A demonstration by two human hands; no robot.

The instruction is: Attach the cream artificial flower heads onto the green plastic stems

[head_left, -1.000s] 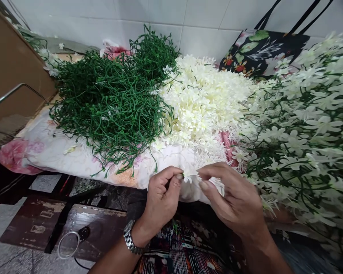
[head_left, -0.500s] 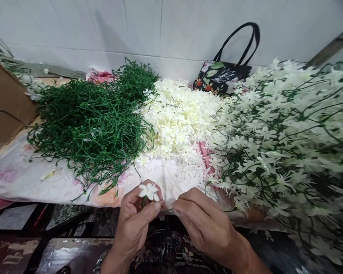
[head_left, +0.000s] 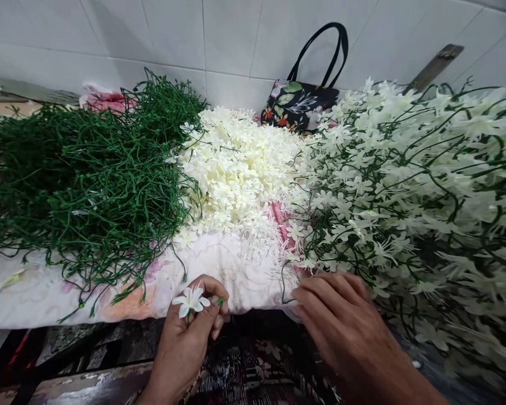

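My left hand [head_left: 188, 337] grips a thin green stem with one white artificial flower [head_left: 190, 300] on its tip, held just in front of the table edge. My right hand [head_left: 341, 323] lies to the right, fingers together, touching the near edge of a big heap of flowered green sprigs [head_left: 409, 191]; whether it holds anything is hidden. A pile of loose cream flower heads [head_left: 236, 169] lies in the middle of the floral cloth [head_left: 67, 281]. A tangled mound of bare green stems [head_left: 80, 180] fills the left.
A black floral handbag [head_left: 299, 104] leans against the white tiled wall [head_left: 172, 34] behind the piles. Below the table edge are a patterned fabric [head_left: 261, 371] and dark wooden boards [head_left: 67, 388].
The view swung right and tilted up. My hands, together on one flower a second ago, have parted: the left keeps the flowered stem, the right has moved right to the sprig heap.
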